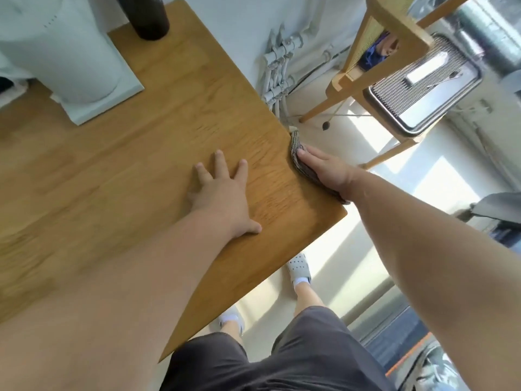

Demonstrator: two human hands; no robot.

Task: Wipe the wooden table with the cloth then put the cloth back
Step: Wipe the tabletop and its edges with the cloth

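Two hands, left hand (pixel 222 193) and right hand (pixel 324 170); one cloth (pixel 297 156); one wooden tabletop (pixel 141 165); one white appliance (pixel 64 52); one dark bottle (pixel 152 18); one wooden chair (pixel 389 52); two slippers (pixel 299 267)

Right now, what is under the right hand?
Under the right hand lies the grey cloth, pressed along the wooden table edge. The cloth's middle and the edge beneath it are covered.
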